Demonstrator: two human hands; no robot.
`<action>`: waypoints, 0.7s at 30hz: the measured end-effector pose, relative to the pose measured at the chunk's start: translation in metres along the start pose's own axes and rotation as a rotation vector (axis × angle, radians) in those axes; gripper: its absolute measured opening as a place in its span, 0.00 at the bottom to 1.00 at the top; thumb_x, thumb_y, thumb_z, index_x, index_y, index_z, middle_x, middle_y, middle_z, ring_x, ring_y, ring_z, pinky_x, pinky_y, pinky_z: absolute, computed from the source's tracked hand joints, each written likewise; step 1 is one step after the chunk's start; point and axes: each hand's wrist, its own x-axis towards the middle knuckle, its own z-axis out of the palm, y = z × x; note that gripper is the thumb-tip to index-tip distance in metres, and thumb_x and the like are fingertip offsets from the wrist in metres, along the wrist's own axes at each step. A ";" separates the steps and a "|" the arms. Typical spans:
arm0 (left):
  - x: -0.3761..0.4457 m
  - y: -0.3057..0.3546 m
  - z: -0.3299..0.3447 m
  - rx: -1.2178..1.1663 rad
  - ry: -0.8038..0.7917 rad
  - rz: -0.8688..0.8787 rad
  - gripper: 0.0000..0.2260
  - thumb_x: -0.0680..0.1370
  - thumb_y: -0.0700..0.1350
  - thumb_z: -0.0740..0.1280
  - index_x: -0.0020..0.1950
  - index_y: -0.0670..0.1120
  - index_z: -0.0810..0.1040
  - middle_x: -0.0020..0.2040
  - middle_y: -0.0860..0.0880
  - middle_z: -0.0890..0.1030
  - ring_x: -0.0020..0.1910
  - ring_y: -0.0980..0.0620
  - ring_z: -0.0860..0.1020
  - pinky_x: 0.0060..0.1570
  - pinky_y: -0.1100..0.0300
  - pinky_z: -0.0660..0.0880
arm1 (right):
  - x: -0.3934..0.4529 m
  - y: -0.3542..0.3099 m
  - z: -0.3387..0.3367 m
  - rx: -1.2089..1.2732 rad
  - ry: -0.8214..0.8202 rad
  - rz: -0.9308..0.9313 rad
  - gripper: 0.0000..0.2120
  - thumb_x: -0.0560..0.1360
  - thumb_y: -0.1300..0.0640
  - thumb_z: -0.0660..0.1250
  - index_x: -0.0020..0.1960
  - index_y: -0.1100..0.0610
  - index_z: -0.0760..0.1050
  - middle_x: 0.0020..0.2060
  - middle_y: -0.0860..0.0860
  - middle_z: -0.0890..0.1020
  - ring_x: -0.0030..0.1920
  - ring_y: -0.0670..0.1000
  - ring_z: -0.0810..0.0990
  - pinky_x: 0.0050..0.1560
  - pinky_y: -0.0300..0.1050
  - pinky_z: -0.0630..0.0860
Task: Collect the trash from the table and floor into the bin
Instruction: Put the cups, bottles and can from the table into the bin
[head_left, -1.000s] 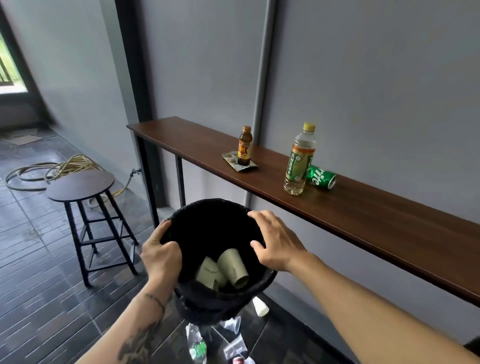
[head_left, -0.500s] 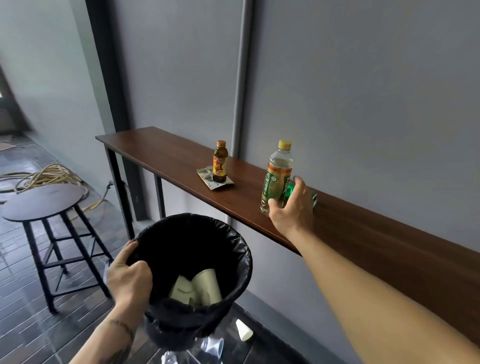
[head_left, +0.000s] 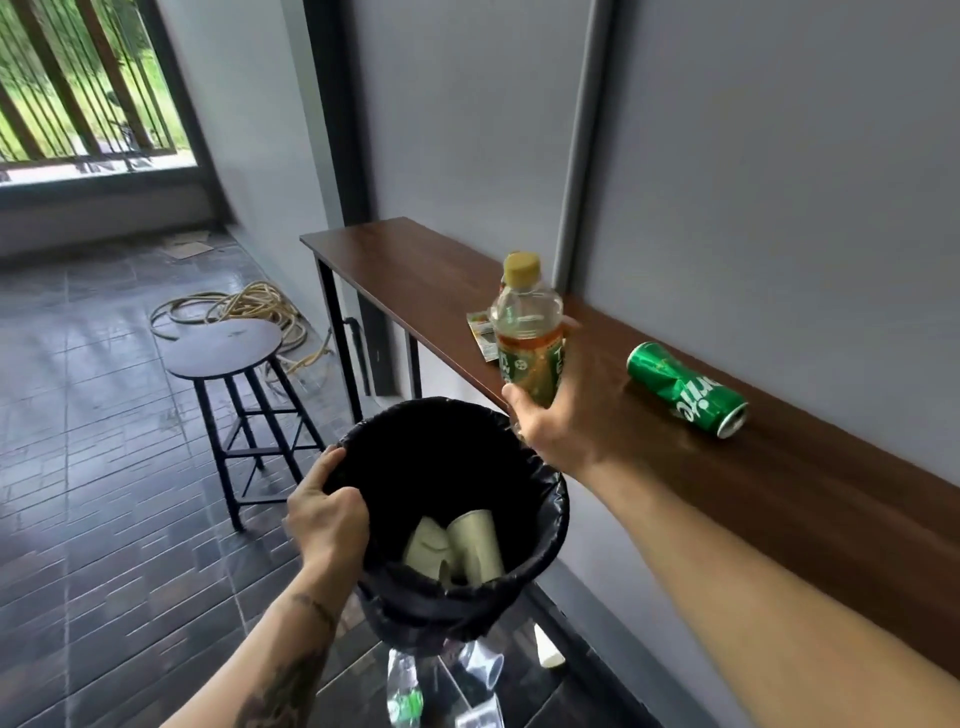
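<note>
My left hand (head_left: 324, 519) grips the near-left rim of the black-lined bin (head_left: 545, 525), held up beside the wooden table (head_left: 779, 478). Two crumpled paper cups (head_left: 457, 548) lie inside the bin. My right hand (head_left: 558, 421) holds a clear tea bottle (head_left: 529, 332) with a yellow cap and green label, upright, lifted just above the bin's far rim. A dented green can (head_left: 685, 388) lies on its side on the table to the right. A flat wrapper (head_left: 484, 338) shows on the table behind the bottle.
A round black stool (head_left: 224, 347) stands to the left, with a coiled hose (head_left: 244, 307) on the tiled floor behind it. Under the bin lie a plastic bottle (head_left: 405, 691), clear plastic cups (head_left: 485, 670) and a white scrap (head_left: 546, 649).
My right hand left the bin rim, reached to the table, took hold of the tea bottle and lifted it toward the bin. The left hand keeps holding the bin.
</note>
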 end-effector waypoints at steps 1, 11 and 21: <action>0.000 0.002 0.001 -0.008 -0.008 0.004 0.31 0.65 0.34 0.60 0.64 0.54 0.83 0.60 0.52 0.84 0.56 0.48 0.84 0.62 0.49 0.79 | -0.003 -0.011 0.008 0.034 -0.141 0.004 0.30 0.68 0.48 0.75 0.65 0.48 0.66 0.50 0.46 0.79 0.46 0.47 0.78 0.48 0.39 0.74; 0.021 0.030 -0.008 0.043 -0.082 0.026 0.33 0.68 0.28 0.57 0.67 0.51 0.81 0.57 0.51 0.84 0.44 0.52 0.84 0.45 0.58 0.83 | -0.058 0.001 0.104 -0.156 -0.891 0.462 0.36 0.70 0.43 0.70 0.73 0.47 0.59 0.64 0.55 0.75 0.62 0.57 0.77 0.63 0.52 0.74; 0.048 0.016 -0.004 0.183 -0.160 0.037 0.31 0.68 0.31 0.60 0.67 0.52 0.81 0.58 0.50 0.84 0.49 0.47 0.84 0.56 0.49 0.81 | 0.018 -0.010 0.017 -0.362 -0.470 0.116 0.27 0.74 0.50 0.66 0.72 0.50 0.67 0.60 0.52 0.77 0.60 0.53 0.76 0.58 0.48 0.73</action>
